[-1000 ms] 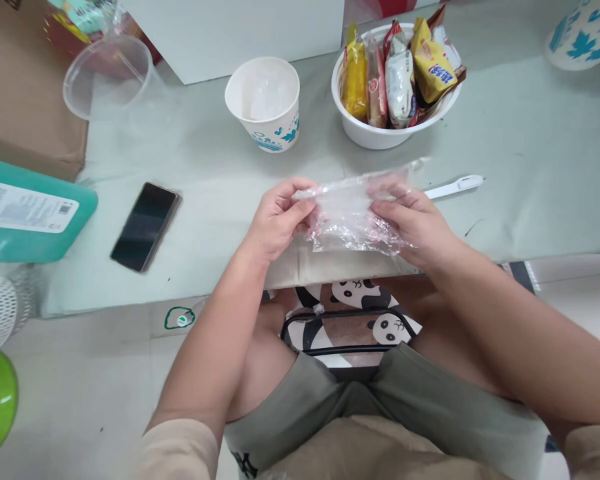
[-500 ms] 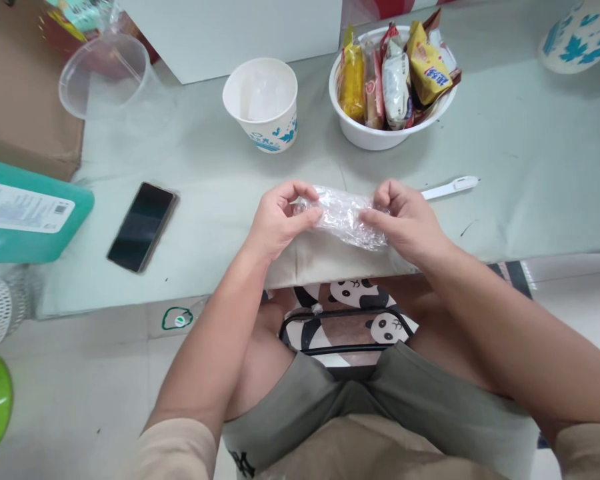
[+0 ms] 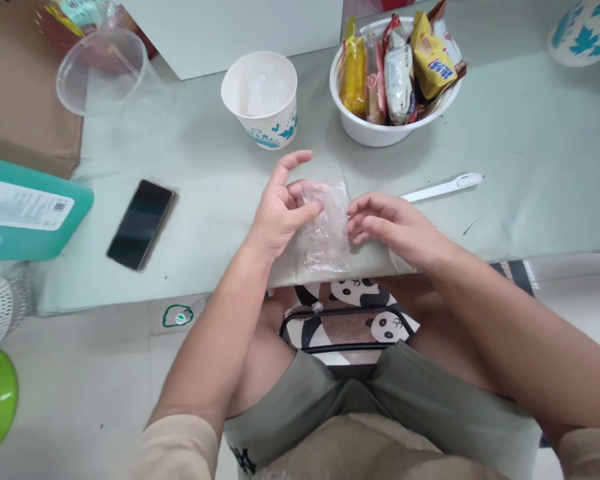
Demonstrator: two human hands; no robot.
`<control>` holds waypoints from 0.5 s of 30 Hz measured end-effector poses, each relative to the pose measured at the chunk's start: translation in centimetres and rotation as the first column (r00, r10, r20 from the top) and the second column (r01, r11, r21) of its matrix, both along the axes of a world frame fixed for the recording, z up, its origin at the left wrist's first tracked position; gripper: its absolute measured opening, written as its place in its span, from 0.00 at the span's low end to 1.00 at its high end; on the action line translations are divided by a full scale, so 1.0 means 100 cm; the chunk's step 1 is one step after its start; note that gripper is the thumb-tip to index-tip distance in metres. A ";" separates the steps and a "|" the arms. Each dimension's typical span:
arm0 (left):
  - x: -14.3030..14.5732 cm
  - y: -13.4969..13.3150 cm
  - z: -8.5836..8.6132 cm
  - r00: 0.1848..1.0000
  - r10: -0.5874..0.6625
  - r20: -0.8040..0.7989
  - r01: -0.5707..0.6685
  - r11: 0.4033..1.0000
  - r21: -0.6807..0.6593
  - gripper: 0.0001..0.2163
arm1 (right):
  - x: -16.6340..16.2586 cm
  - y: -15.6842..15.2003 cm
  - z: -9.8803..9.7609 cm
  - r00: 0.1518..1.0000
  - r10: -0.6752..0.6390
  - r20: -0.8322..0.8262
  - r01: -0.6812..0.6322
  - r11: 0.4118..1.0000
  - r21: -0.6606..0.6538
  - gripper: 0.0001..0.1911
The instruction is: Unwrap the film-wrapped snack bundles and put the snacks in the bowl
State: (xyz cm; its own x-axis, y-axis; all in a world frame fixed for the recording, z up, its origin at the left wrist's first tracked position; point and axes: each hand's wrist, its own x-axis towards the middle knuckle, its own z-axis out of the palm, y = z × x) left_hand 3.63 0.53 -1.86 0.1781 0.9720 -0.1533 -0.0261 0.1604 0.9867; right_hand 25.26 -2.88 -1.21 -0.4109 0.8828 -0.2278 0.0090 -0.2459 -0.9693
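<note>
Between thumb and fingers my left hand (image 3: 285, 210) grips a clear crinkled plastic bag (image 3: 327, 233), its index finger lifted away. The bag hangs upright over the table's near edge, and I cannot make out anything inside it. My right hand (image 3: 387, 223) is beside the bag's right edge, fingers loosely curled and apart, with nothing seen in it. Behind that hand lies a white plastic knife-like tool (image 3: 445, 187) with a long handle. Beyond the hands stands a white paper cup (image 3: 275, 130) with blue leaf prints.
A white bowl (image 3: 377, 135) of wrapped snacks stands at the back. On the left are a phone (image 3: 143, 225), a clear plastic cup (image 3: 73, 87), a green bottle (image 3: 75, 220) and a cardboard box (image 3: 25, 100). Another paper cup (image 3: 585, 40) is at the far right.
The plastic bag, stretched sideways between both hands before, now hangs upright from my left hand. My right hand has let go of it and its fingers have loosened.
</note>
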 end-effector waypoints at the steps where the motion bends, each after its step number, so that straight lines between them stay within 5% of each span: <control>1: 0.002 -0.002 0.001 1.000 -0.029 0.012 0.029 1.000 -0.010 0.35 | -0.001 -0.001 -0.001 1.000 -0.001 -0.009 0.001 1.000 -0.009 0.15; 5: 0.009 -0.008 0.001 0.996 -0.052 0.070 0.053 0.999 -0.012 0.38 | -0.007 -0.005 -0.001 0.990 0.087 0.110 -0.094 0.994 0.063 0.10; 11: 0.011 -0.009 -0.005 0.940 -0.296 0.168 0.324 0.931 -0.171 0.24 | -0.012 -0.007 -0.008 0.976 -0.197 0.091 0.176 0.965 0.193 0.08; 15: 0.012 -0.010 -0.008 0.963 -0.224 0.152 0.247 0.956 -0.156 0.14 | -0.013 -0.006 -0.011 0.967 -0.249 -0.043 0.252 0.934 0.254 0.10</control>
